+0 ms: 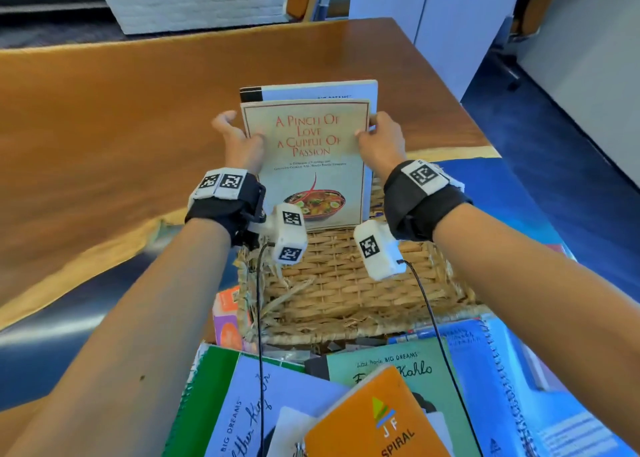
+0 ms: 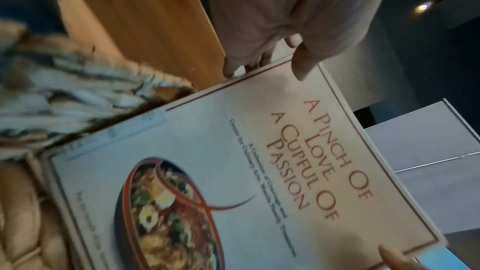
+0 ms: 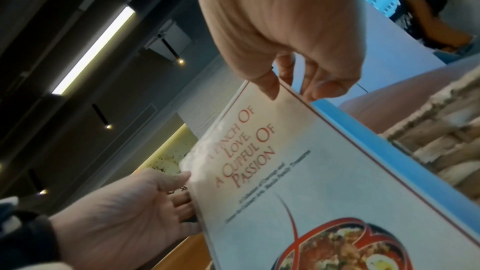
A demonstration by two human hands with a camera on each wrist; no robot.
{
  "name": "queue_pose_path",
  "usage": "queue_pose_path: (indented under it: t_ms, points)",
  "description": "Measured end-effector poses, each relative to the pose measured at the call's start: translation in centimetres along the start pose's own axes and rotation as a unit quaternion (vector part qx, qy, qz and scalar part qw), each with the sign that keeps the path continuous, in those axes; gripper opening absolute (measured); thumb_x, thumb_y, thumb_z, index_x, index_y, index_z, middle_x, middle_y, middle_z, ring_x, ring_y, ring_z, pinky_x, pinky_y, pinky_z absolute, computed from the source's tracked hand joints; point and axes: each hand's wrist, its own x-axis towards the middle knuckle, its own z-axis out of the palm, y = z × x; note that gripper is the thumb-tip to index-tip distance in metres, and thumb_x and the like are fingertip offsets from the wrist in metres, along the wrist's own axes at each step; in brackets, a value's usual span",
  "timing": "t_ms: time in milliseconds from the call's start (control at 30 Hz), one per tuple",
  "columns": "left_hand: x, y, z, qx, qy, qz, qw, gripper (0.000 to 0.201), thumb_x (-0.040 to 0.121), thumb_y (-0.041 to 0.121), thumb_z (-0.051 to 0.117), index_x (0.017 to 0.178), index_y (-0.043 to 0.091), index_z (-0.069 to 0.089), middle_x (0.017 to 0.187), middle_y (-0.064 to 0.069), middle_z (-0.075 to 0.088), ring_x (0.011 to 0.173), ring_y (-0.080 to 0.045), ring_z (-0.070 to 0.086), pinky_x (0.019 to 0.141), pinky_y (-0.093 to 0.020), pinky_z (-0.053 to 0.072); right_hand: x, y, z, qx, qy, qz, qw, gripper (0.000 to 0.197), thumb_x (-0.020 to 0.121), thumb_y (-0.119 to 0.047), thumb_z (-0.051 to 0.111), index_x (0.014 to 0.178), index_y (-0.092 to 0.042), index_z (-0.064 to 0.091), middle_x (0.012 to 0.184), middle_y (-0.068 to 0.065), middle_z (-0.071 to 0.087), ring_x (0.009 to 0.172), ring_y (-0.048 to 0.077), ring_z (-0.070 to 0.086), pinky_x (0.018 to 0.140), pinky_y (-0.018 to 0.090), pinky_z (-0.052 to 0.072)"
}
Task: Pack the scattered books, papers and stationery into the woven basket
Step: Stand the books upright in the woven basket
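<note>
Woven basket [image 1: 346, 283] sits on the bench [image 1: 104, 127]; cookbook [image 1: 311, 159] stands upright at its far wall, long axis vertical, lower edge inside. Left hand [image 1: 239, 141] and right hand [image 1: 381, 141] flank it equally, fingers pinching its side edges.

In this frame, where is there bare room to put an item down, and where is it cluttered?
Free: the woven basket floor nearer the person than the upright cookbook, and the bare wooden table left of and beyond the basket. Crowded: the near edge, where the orange spiral notebook and other books overlap. Both hands hold the cookbook's side edges.
</note>
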Motion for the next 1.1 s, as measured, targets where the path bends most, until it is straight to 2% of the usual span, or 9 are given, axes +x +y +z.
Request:
queue_pose_path:
  t_ms: [100, 200, 300, 567, 667, 767, 933, 1000, 1100]
  points:
    - [0.3, -0.6, 0.5, -0.020, -0.004, -0.035, 0.999, 0.049, 0.094, -0.004, 0.034, 0.139, 0.010, 0.019, 0.124, -0.012, 0.046, 0.110, -0.021, 0.050, 0.097, -0.034, 0.045, 0.2, -0.1, 0.9, -0.011, -0.004, 0.034, 0.999, 0.021, 0.090, -0.013, 0.045, 0.109, -0.010, 0.036, 0.136, 0.013, 0.026, 0.124, 0.033, 0.026, 0.100, 0.038, 0.031]
    - [0.8, -1.1, 0.7, -0.008, -0.013, -0.053, 0.998, 0.041, 0.093, -0.003, 0.033, 0.132, 0.007, 0.033, 0.128, -0.012, 0.051, 0.118, -0.027, 0.051, 0.101, -0.043, 0.044, 0.0, -0.1, 1.6, 0.087, -0.012, 0.025, 0.996, 0.037, 0.086, -0.007, 0.049, 0.116, -0.008, 0.028, 0.131, 0.012, 0.029, 0.123, 0.032, 0.035, 0.103, 0.043, 0.038]
    - [0.8, -1.2, 1.0, 0.008, -0.024, -0.053, 0.998, 0.041, 0.093, -0.008, 0.029, 0.132, 0.003, 0.027, 0.128, -0.015, 0.050, 0.117, -0.028, 0.051, 0.096, -0.037, 0.046, -0.3, 0.0, 1.6, 0.143, -0.016, 0.044, 0.989, 0.061, 0.088, -0.004, 0.046, 0.139, -0.004, 0.012, 0.143, 0.014, 0.027, 0.128, 0.029, 0.037, 0.100, 0.035, 0.041]
    - [-0.1, -1.6, 1.2, 0.028, -0.024, -0.071, 0.997, 0.051, 0.092, -0.010, 0.028, 0.139, 0.005, 0.020, 0.132, -0.015, 0.047, 0.120, -0.027, 0.049, 0.099, -0.037, 0.045, -1.0, 1.0, 0.1, 0.068, -0.083, 0.066, 0.992, 0.055, 0.094, -0.009, 0.041, 0.142, -0.004, 0.014, 0.131, 0.010, 0.040, 0.111, 0.026, 0.046, 0.079, 0.031, 0.036]
    - [-1.6, -1.6, 0.6, 0.024, -0.014, -0.087, 0.996, 0.066, 0.091, -0.008, 0.032, 0.148, 0.009, 0.005, 0.149, -0.013, 0.030, 0.133, -0.028, 0.037, 0.107, -0.043, 0.038, -2.3, 1.2, -0.8, 0.041, -0.109, 0.064, 0.991, 0.050, 0.095, -0.010, 0.042, 0.139, -0.002, 0.020, 0.117, 0.007, 0.034, 0.106, 0.023, 0.043, 0.081, 0.032, 0.039]
    - [-3.9, -1.6, -0.3, 0.071, -0.019, -0.086, 0.994, 0.066, 0.093, -0.002, 0.037, 0.149, 0.012, 0.005, 0.156, -0.011, 0.013, 0.141, -0.026, 0.022, 0.113, -0.038, 0.027, -4.4, 1.5, -2.6, 0.019, -0.122, 0.068, 0.990, 0.053, 0.095, -0.009, 0.042, 0.142, -0.001, 0.019, 0.135, 0.015, 0.038, 0.121, 0.029, 0.044, 0.100, 0.040, 0.040]
    - [-11.5, -1.2, -0.6, 0.134, -0.076, -0.025, 0.988, 0.042, 0.097, 0.008, 0.041, 0.139, 0.010, 0.035, 0.146, -0.007, 0.034, 0.131, -0.018, 0.036, 0.097, -0.029, 0.037, -10.0, 4.1, -5.5, -0.007, -0.163, 0.062, 0.985, 0.050, 0.096, -0.013, 0.044, 0.143, -0.010, 0.027, 0.137, 0.007, 0.041, 0.127, 0.027, 0.043, 0.100, 0.040, 0.041]
    - [-14.9, -1.4, -0.1, 0.166, -0.120, -0.022, 0.978, 0.036, 0.099, 0.011, 0.041, 0.134, 0.012, 0.043, 0.145, -0.004, 0.037, 0.117, -0.011, 0.041, 0.084, -0.026, 0.040, -12.2, 5.8, -6.3, -0.018, -0.153, 0.050, 0.987, 0.046, 0.095, -0.015, 0.047, 0.140, -0.012, 0.034, 0.140, 0.003, 0.038, 0.121, 0.020, 0.044, 0.085, 0.029, 0.044]
    - [-19.1, -2.5, 0.8, 0.211, -0.176, -0.043, 0.961, 0.029, 0.098, 0.013, 0.042, 0.126, 0.014, 0.050, 0.142, -0.004, 0.041, 0.106, -0.014, 0.049, 0.066, -0.021, 0.040, -15.7, 8.6, -6.9, 0.007, -0.089, 0.036, 0.995, 0.029, 0.093, -0.011, 0.050, 0.121, -0.010, 0.045, 0.116, 0.001, 0.045, 0.100, 0.014, 0.043, 0.062, 0.012, 0.035]
